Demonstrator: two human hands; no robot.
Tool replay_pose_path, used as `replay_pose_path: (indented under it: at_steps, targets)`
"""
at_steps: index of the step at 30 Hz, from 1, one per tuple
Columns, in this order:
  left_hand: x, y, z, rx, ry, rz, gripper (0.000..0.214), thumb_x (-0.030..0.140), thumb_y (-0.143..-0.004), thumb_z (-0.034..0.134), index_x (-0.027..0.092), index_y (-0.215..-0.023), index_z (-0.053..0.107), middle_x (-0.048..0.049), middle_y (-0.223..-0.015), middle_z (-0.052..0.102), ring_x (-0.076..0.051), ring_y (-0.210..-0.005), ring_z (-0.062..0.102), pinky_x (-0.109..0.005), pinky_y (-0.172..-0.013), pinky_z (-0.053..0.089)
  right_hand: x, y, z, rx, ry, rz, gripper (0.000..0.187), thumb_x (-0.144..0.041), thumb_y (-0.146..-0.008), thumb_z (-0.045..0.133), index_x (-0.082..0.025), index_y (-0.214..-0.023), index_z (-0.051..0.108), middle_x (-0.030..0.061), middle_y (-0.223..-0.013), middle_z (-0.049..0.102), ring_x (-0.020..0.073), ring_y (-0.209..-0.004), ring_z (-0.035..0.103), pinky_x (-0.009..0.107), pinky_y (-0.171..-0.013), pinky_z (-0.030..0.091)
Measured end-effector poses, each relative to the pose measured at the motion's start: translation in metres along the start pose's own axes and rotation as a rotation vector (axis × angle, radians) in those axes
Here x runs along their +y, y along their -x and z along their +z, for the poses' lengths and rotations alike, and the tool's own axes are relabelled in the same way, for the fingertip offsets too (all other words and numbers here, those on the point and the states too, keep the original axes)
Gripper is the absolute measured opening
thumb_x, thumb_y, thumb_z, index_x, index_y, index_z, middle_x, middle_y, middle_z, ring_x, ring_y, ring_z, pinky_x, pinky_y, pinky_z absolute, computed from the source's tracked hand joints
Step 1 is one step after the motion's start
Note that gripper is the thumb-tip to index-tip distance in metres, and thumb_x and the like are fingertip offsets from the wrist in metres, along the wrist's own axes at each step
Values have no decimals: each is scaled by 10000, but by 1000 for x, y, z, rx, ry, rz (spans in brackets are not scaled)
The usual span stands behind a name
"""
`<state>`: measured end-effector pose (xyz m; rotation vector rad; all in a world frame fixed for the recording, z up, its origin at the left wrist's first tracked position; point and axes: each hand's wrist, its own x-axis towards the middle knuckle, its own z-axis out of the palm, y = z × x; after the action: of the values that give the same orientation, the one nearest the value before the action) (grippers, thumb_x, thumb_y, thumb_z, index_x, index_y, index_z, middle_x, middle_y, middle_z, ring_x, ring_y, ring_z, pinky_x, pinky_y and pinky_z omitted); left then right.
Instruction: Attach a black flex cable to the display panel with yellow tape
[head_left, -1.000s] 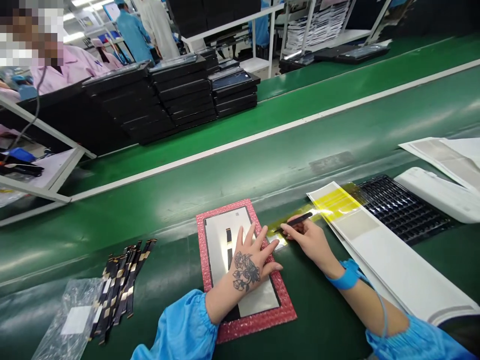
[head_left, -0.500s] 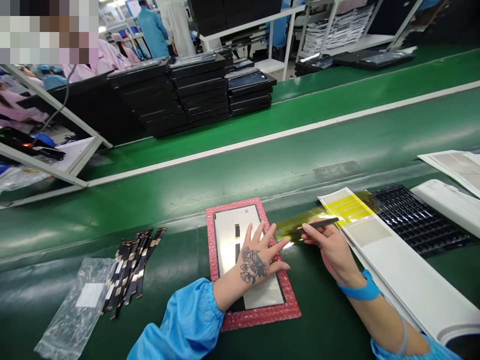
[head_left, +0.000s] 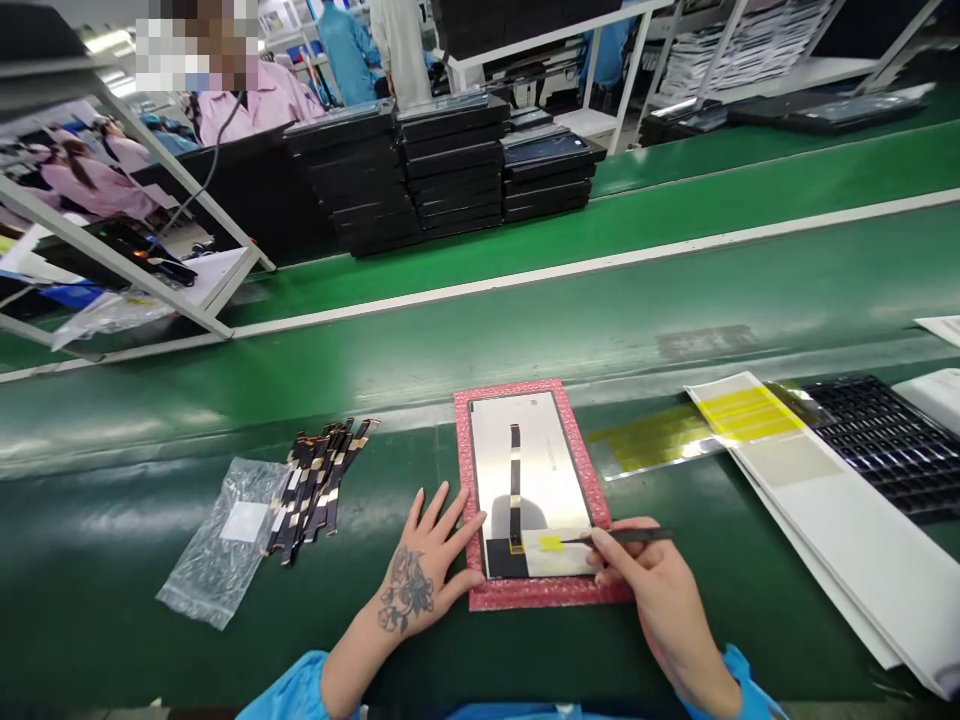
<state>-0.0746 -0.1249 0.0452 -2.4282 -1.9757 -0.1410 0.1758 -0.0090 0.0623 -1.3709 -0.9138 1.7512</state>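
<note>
My right hand (head_left: 656, 590) grips black tweezers (head_left: 637, 535), their tips at a small yellow tape piece (head_left: 551, 543) over the lower part of a display panel (head_left: 536, 480). A dark flex cable (head_left: 515, 480) runs lengthwise down the panel's silvery back, its lower end near the tape. Pink bubble wrap (head_left: 517, 597) lies under the panel and shows as a border all round. My left hand (head_left: 420, 570) is open with fingers spread, its fingertips at the wrap's left edge. Whether the tape touches the panel I cannot tell.
Several flex cables (head_left: 319, 490) lie left beside a clear plastic bag (head_left: 217, 550). On the right are yellow tape strips (head_left: 652, 440), a long white sheet (head_left: 847, 540) and a black tray (head_left: 889, 440). Black trays (head_left: 450, 165) stand stacked at the back; a person in pink (head_left: 259, 95) is beyond.
My right hand and the tweezers have moved from the yellow strips to the panel, with a yellow piece now at the tips. My left hand has slid left off the panel, uncovering the cable.
</note>
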Motion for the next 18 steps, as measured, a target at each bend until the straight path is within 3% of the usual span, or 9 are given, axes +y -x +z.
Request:
replay_pose_path:
  at_steps: [6,18]
  targets:
    - [27,-11,13,96,-50,-57,621,557,-891,444,304,-1440,305,-44,-1506,294,-376,-1350,285,-587,-1020,354,12,3,15,-49,39,10,615,-513,-480,881,-183,-804,475,17,-586,639,203,-543,643,240,-435,539]
    - [29,-8,13,88,41,-107,590,494,-901,464,311,-1440,308,-26,-1525,252,-339,-1391,204,-563,-1080,280,10,-2,12,-71,97,28,600,-514,-505,874,-185,-818,481,31,-640,655,222,-594,662,236,-417,527]
